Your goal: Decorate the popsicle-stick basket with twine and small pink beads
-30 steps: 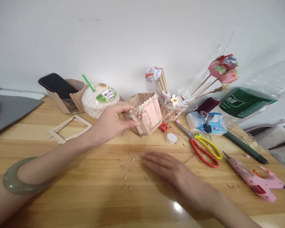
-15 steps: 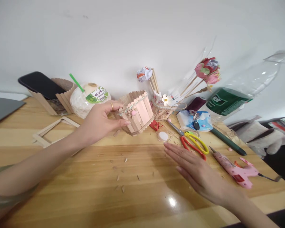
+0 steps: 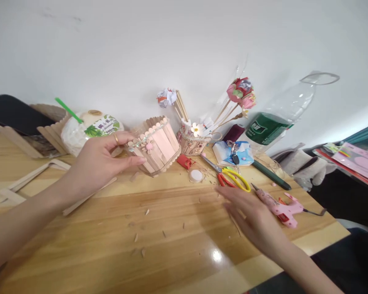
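My left hand pinches the near left side of a small craft-stick basket between thumb and fingers. The basket is tilted, with a pink flower on its side and a twine band along its lower edge. My right hand is stretched out over the table with nothing in it, its fingers slightly smeared by motion. Close to its fingertips lie the scissors with red and yellow handles. A pink glue gun lies just right of that hand.
Wood shavings are scattered on the wooden table. Behind stand a coconut with a straw, a decorated holder with sticks and paper flowers and a big plastic bottle. A stick frame lies left.
The view has swung to the right, so the table things sit further left. My left hand still holds the basket. My right hand stays low over the table, fingers outstretched.
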Action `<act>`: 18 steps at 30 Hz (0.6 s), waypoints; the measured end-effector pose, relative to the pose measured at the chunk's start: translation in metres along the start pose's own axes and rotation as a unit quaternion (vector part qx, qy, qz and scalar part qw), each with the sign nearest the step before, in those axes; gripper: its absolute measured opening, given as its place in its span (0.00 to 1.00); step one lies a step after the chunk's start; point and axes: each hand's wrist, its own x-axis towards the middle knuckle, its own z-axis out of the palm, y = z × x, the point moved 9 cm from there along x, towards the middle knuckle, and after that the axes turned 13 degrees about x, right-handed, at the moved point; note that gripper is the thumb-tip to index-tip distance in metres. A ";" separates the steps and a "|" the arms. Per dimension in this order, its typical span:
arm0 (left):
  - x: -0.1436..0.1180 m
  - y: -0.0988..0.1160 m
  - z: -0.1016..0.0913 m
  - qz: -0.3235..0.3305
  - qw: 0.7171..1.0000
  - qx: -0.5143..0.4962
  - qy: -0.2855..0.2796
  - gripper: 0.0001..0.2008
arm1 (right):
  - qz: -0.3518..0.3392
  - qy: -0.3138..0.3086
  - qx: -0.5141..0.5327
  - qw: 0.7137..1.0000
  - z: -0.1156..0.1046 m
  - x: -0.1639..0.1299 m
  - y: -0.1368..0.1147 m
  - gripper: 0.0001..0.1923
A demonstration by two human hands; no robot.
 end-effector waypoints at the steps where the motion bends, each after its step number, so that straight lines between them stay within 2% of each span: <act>1: 0.000 -0.001 0.000 -0.003 1.000 0.000 0.000 0.12 | -0.027 -0.061 0.027 0.997 0.014 -0.001 -0.015 0.20; 4: -0.001 -0.003 0.001 -0.015 1.000 -0.011 -0.008 0.13 | -0.075 -0.247 0.097 0.961 0.058 -0.012 -0.049 0.31; 6: -0.002 -0.003 0.002 -0.024 1.000 -0.018 -0.009 0.12 | -0.075 -0.301 0.112 0.944 0.072 -0.016 -0.050 0.34; 8: -0.003 -0.003 0.000 -0.033 0.999 -0.021 -0.002 0.11 | -0.053 -0.290 0.096 0.951 0.074 -0.014 -0.035 0.34; 12: -0.003 -0.002 -0.001 -0.029 0.999 -0.033 0.000 0.11 | 0.006 -0.190 0.044 0.981 0.056 -0.008 0.001 0.32; 14: -0.003 -0.002 -0.001 -0.023 0.999 -0.032 -0.002 0.11 | -0.009 -0.198 0.054 0.979 0.054 -0.010 0.000 0.32; 16: -0.002 -0.003 -0.001 -0.020 0.999 -0.028 0.000 0.11 | -0.043 -0.238 0.073 0.968 0.058 -0.015 -0.007 0.31; 18: -0.001 -0.001 -0.001 -0.015 1.000 -0.025 0.003 0.10 | -0.045 -0.232 0.065 0.970 0.056 -0.011 -0.007 0.30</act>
